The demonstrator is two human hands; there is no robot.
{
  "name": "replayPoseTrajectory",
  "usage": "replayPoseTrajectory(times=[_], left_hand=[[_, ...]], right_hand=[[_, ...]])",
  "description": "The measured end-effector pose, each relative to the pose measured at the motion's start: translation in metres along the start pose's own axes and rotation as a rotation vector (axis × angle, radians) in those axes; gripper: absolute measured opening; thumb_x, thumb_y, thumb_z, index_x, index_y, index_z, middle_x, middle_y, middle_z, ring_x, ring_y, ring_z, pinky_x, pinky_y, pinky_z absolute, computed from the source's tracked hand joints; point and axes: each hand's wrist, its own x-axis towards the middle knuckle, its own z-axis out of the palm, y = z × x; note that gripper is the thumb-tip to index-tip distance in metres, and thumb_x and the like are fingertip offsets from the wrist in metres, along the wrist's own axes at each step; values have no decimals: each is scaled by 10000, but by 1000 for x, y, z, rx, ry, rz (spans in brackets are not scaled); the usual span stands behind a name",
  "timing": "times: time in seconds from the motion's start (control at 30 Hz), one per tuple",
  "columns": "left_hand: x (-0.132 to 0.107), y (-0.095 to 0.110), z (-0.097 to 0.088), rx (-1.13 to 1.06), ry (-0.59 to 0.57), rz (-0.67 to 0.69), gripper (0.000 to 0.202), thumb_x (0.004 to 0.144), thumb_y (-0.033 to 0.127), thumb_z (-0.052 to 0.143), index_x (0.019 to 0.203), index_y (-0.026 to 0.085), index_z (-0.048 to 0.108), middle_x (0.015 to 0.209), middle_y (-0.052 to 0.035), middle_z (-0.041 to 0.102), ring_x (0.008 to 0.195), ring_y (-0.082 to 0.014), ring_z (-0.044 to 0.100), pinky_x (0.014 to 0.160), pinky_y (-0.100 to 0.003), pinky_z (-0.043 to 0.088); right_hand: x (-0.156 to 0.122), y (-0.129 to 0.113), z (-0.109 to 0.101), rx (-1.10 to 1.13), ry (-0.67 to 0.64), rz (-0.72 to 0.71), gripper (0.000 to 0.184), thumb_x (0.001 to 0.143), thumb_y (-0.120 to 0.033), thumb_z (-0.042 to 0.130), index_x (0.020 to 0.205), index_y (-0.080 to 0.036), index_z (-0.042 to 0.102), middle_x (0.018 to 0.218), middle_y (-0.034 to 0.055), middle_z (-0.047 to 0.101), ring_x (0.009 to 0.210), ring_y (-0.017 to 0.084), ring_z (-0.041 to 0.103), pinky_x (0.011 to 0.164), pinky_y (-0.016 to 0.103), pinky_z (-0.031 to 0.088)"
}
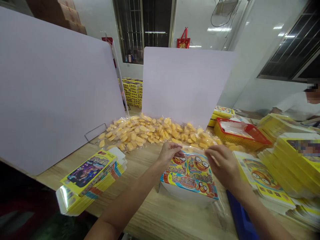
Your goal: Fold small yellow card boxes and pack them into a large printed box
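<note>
A display box (pixel 191 176) with yellow and blue cartoon faces stands on the wooden table in front of me. Clear plastic film (pixel 221 213) shows loosely at its right side and along its far top edge, like a bag around it. My left hand (pixel 168 155) is closed in a pinch on the film at the box's far left corner. At the far right corner my right hand (pixel 222 165) has its fingers curled together at the film's edge; it is slightly blurred. Just beyond both hands lies a heap of yellow pieces in clear wrappers (pixel 150 131).
A stack of flattened yellow cartons (pixel 92 176) lies at left. More carton stacks (pixel 297 160), a red-rimmed basket (pixel 242 133) and a blue tray (pixel 240 213) are at right. White panels (pixel 185 86) stand behind the heap. Another person (pixel 297 103) sits at far right.
</note>
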Motion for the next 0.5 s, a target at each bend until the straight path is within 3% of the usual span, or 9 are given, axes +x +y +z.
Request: replayPoseTrajectory(times=[0.1,0.23,0.4,0.5], left_hand=[[-2,-1,0,26,-60,7,367,645,435,787,764,101,690,629,-65,690,576,-187,681,622,-302,541],[-6,-1,-1,76,-175,61,319,713,425,727,747,109,702,669,-65,689,612,-176,669,652,-300,536],[-10,-2,-2,163,-161,93,328,719,453,713,733,126,686,646,-37,664,599,-168,645,636,-298,531],[-10,-6,-1,145,-169,97,351,722,474,706,746,125,676,685,-48,681,637,-177,663,626,-283,526]], right_hand=[[26,-24,28,-11,-220,-176,231,915,-104,433,962,-176,648,923,99,658,815,192,604,696,296,471],[42,-27,63,-129,-354,-127,196,895,-101,482,826,-159,657,817,71,651,688,167,594,574,253,389],[41,-27,69,-276,-447,-182,151,822,-58,530,766,-147,640,748,77,638,658,182,574,547,267,307],[35,-32,69,-277,-447,-140,135,804,-53,524,767,-139,621,754,96,629,649,189,557,546,273,301]])
